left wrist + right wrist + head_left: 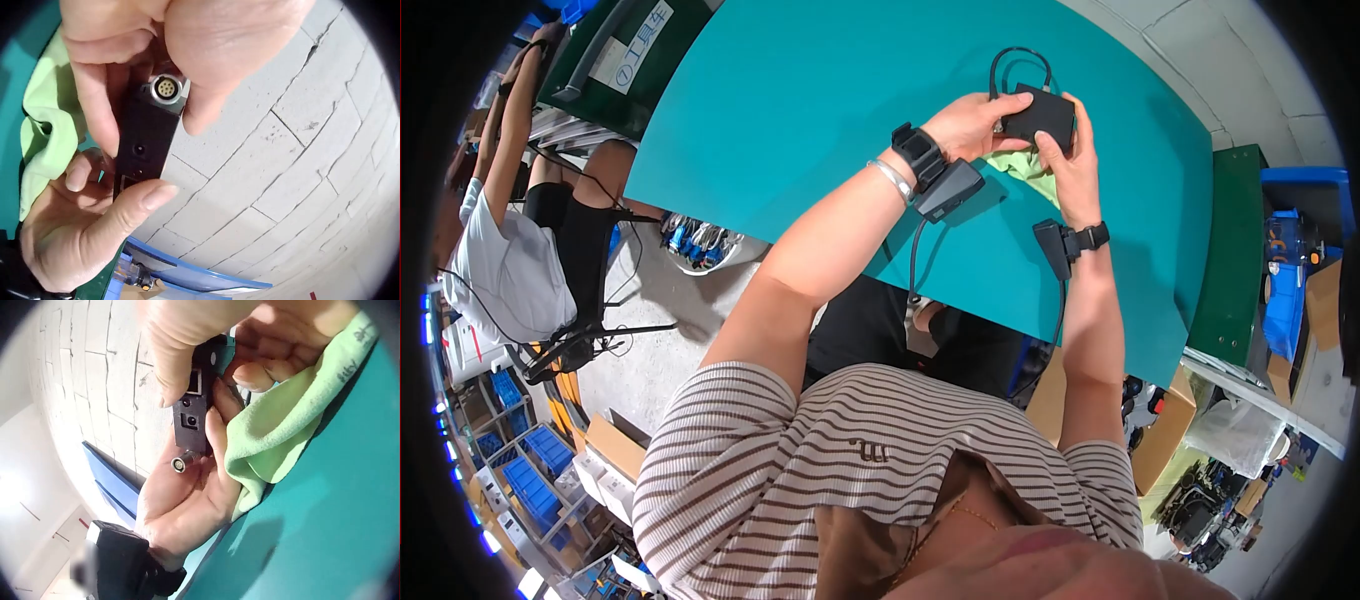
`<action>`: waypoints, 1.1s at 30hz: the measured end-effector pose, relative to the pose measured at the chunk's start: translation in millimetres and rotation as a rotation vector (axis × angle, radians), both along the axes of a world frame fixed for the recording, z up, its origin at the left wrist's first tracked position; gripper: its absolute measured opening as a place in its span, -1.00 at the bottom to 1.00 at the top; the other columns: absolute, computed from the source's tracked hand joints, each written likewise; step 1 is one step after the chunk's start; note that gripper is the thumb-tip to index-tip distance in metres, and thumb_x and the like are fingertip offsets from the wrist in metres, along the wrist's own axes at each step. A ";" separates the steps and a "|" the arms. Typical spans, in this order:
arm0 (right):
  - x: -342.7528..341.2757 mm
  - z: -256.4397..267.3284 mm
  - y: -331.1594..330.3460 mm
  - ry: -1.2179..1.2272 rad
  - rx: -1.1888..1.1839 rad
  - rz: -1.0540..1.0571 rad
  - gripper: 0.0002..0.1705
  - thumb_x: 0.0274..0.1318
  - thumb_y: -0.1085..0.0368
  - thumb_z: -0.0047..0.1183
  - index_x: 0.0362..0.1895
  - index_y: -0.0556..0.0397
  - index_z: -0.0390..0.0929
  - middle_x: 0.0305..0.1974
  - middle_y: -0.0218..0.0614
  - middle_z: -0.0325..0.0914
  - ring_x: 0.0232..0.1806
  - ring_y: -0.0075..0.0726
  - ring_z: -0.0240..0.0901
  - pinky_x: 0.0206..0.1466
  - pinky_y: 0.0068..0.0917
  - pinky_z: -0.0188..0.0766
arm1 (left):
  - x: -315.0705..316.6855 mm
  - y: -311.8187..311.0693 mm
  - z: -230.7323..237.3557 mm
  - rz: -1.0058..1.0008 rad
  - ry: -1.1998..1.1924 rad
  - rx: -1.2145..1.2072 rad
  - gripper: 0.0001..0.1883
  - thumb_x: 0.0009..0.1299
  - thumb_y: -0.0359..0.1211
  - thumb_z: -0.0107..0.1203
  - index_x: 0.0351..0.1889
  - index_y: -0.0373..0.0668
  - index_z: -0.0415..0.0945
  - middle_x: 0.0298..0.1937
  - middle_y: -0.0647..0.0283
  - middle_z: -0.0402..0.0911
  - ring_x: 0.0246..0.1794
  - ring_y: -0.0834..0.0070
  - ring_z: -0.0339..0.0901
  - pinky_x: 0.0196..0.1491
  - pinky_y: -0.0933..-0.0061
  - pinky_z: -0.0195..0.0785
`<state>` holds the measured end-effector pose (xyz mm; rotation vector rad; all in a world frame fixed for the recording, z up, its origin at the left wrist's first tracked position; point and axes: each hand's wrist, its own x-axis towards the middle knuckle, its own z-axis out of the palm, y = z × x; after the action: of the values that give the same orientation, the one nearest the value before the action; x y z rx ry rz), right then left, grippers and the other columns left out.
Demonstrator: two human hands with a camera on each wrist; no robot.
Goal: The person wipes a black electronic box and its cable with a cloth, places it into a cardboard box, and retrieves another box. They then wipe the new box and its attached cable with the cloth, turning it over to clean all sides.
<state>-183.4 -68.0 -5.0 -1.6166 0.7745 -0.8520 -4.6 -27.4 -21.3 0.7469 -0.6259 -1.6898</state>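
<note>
A small black box (1040,115) is held between both hands above the table. My left hand (972,125) grips its left side, thumb on the upper face. On the box's right side lies my right hand (1080,160), its thumb over the near edge. In the left wrist view a round metal multi-pin connector (165,89) stands by the left fingers, and the box's narrow side (142,147) has a small round hole. The right wrist view shows ports on another side (192,419) and a metal connector (181,464) near the left palm. A black cable (1022,50) loops behind the box.
A light green cloth (1028,172) lies on the teal table (800,130) just below the hands. Beyond the right table edge are a green cabinet (1232,260) and blue bins (1285,300). A seated person (520,265) is at the left, and a pale brick wall (281,162) stands behind.
</note>
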 end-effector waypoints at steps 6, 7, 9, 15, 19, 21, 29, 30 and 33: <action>3.3 2.3 3.2 0.013 -0.054 0.018 -0.17 0.11 0.29 0.21 0.39 0.00 0.02 -0.14 -0.32 0.46 -0.31 -0.61 0.32 -0.34 -0.64 0.30 | -1.9 -0.1 -3.0 0.040 0.051 -0.027 -0.48 0.39 -0.11 0.12 0.11 -0.32 0.34 0.07 0.14 0.42 0.04 0.43 0.43 0.05 0.37 0.45; 3.4 2.0 3.4 0.012 -0.073 0.024 -0.17 0.12 0.29 0.20 0.39 0.00 0.02 -0.15 -0.32 0.46 -0.31 -0.61 0.32 -0.34 -0.65 0.30 | -0.3 -3.2 -6.0 0.039 0.051 -0.020 -0.48 0.39 -0.11 0.12 0.11 -0.32 0.34 0.07 0.14 0.42 0.04 0.43 0.43 0.05 0.37 0.45; 2.6 -0.2 3.3 0.000 -0.056 0.031 -0.18 0.12 0.28 0.21 0.39 0.00 0.03 -0.18 -0.34 0.46 -0.33 -0.62 0.32 -0.35 -0.65 0.30 | 0.5 -6.2 -11.6 0.005 0.032 -0.068 -0.51 0.40 -0.13 0.11 0.11 -0.31 0.36 0.06 0.15 0.42 0.02 0.44 0.43 0.03 0.37 0.45; 2.7 -3.4 0.8 0.035 -0.076 0.011 -0.18 0.12 0.24 0.22 0.38 -0.01 0.05 -0.28 -0.40 0.43 -0.40 -0.65 0.29 -0.40 -0.65 0.27 | -2.2 -1.3 -2.3 0.051 0.008 -0.024 -0.52 0.40 -0.13 0.11 0.10 -0.32 0.37 0.03 0.14 0.43 -0.02 0.41 0.45 -0.02 0.40 0.46; 3.5 -3.5 0.7 0.011 -0.068 0.009 -0.18 0.12 0.23 0.22 0.38 0.00 0.05 -0.32 -0.42 0.42 -0.42 -0.65 0.28 -0.40 -0.65 0.27 | -1.7 -1.9 -5.2 0.055 0.004 -0.011 -0.52 0.40 -0.14 0.11 0.09 -0.34 0.37 0.03 0.12 0.44 -0.02 0.40 0.45 -0.03 0.40 0.47; 3.0 -5.7 -0.9 0.033 -0.097 0.011 -0.18 0.11 0.22 0.22 0.37 0.00 0.06 -0.36 -0.44 0.41 -0.43 -0.65 0.28 -0.40 -0.64 0.27 | -0.5 -4.7 -7.6 0.049 0.007 -0.030 -0.52 0.40 -0.15 0.11 0.09 -0.35 0.37 0.03 0.12 0.44 -0.01 0.40 0.45 -0.02 0.40 0.47; 3.2 -6.4 1.2 0.024 -0.096 0.001 -0.19 0.10 0.20 0.24 0.36 0.02 0.08 -0.38 -0.44 0.40 -0.44 -0.65 0.28 -0.40 -0.64 0.27 | 0.2 -9.8 -15.9 0.033 -0.014 -0.068 -0.53 0.41 -0.16 0.09 0.11 -0.34 0.36 0.04 0.10 0.43 0.00 0.38 0.46 0.01 0.39 0.48; 2.9 -6.3 1.4 0.019 -0.096 0.002 -0.19 0.10 0.19 0.24 0.36 0.02 0.08 -0.38 -0.43 0.41 -0.44 -0.65 0.28 -0.40 -0.64 0.27 | -0.3 -9.5 -14.7 0.028 -0.019 -0.067 -0.53 0.41 -0.16 0.09 0.11 -0.34 0.36 0.04 0.10 0.43 0.00 0.38 0.46 0.01 0.39 0.48; 2.4 -8.5 0.3 0.004 -0.069 0.015 -0.19 0.10 0.18 0.24 0.35 0.02 0.09 -0.35 -0.43 0.41 -0.43 -0.65 0.28 -0.39 -0.64 0.28 | -2.0 -5.6 -13.7 0.062 -0.023 -0.092 -0.52 0.40 -0.15 0.09 0.04 -0.41 0.36 0.03 0.09 0.44 -0.06 0.36 0.49 -0.02 0.39 0.50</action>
<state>-181.1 -67.6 -13.5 -1.6832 0.7414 -0.8734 -6.6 -33.0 -35.1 0.7136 -0.6852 -1.5874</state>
